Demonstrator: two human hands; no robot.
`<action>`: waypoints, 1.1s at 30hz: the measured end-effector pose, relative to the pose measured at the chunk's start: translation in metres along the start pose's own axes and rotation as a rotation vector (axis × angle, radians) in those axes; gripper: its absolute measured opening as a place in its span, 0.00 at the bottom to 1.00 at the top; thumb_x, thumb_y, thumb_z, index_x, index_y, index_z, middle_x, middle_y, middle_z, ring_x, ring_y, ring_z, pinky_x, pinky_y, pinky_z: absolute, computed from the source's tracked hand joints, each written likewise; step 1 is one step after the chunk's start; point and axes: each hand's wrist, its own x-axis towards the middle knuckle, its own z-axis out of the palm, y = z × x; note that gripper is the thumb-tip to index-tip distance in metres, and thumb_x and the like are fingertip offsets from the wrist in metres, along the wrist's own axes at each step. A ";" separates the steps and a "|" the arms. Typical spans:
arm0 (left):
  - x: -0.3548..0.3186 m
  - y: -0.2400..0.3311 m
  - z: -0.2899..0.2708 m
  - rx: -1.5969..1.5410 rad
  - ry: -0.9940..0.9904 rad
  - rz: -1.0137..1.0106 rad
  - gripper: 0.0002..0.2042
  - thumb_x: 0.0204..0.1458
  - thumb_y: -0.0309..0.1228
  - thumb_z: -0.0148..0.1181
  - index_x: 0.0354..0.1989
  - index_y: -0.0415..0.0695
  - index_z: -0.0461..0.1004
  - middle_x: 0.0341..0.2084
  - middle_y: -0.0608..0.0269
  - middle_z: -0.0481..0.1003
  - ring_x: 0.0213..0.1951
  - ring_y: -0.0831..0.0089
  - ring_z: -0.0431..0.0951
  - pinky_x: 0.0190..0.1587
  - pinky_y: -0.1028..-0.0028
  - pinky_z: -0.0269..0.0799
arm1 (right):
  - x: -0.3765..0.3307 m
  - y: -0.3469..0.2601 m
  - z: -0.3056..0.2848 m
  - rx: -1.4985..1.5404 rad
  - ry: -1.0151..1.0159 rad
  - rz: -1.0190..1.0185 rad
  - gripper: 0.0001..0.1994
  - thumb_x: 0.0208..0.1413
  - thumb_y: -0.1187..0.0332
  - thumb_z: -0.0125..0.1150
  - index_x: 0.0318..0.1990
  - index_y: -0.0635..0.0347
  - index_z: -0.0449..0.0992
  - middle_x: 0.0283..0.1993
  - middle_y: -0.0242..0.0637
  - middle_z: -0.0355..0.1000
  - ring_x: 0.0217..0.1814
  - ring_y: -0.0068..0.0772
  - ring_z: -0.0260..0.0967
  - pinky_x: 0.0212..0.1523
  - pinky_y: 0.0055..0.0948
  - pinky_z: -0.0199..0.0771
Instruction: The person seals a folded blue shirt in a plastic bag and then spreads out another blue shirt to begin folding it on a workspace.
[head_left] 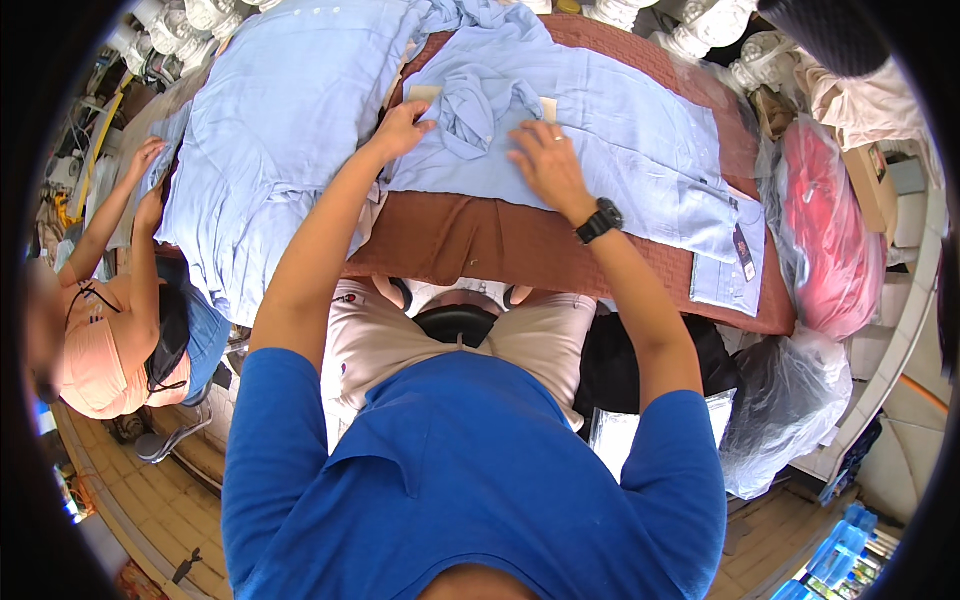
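Observation:
A light blue shirt (630, 150) lies spread across the table before me, its collar bunched in the middle. A cream-coloured board (548, 110) shows at both sides of the collar, partly covered by cloth. My left hand (403, 130) rests at the shirt's left edge, beside the board, thumb apart from the fingers and nothing seen in it. On the right of the collar, my right hand (548, 165) lies over the shirt with its fingers spread. A dark tag (743, 250) hangs at the right end, near a folded light blue shirt (712, 282).
A brown cloth (440, 235) covers the table. Piled light blue shirts (285, 110) stand at my left. Beyond them sits another person (120, 340), hands on blue cloth. Red goods in clear plastic (825, 230) and a clear plastic bag (785, 410) are at the right.

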 end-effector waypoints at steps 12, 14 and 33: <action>-0.058 0.072 -0.046 0.494 -0.363 -0.298 0.17 0.49 0.22 0.67 0.43 0.37 0.64 0.34 0.47 0.78 0.40 0.55 0.81 0.41 0.62 0.74 | -0.009 -0.010 0.009 0.041 -0.040 0.038 0.18 0.59 0.55 0.60 0.53 0.48 0.77 0.58 0.37 0.67 0.61 0.46 0.60 0.60 0.46 0.60; -0.057 0.073 -0.050 0.470 -0.392 -0.332 0.20 0.45 0.19 0.69 0.43 0.38 0.64 0.32 0.48 0.78 0.39 0.56 0.81 0.39 0.62 0.74 | -0.008 -0.011 0.008 0.053 -0.048 0.049 0.17 0.59 0.55 0.59 0.53 0.47 0.77 0.58 0.37 0.67 0.61 0.45 0.60 0.61 0.46 0.59; -0.033 0.063 -0.005 0.326 -0.021 0.000 0.14 0.47 0.16 0.58 0.43 0.37 0.70 0.44 0.43 0.71 0.45 0.45 0.76 0.45 0.56 0.74 | 0.035 -0.018 0.018 0.136 0.111 0.175 0.21 0.54 0.54 0.65 0.51 0.54 0.76 0.54 0.43 0.69 0.56 0.52 0.62 0.56 0.48 0.63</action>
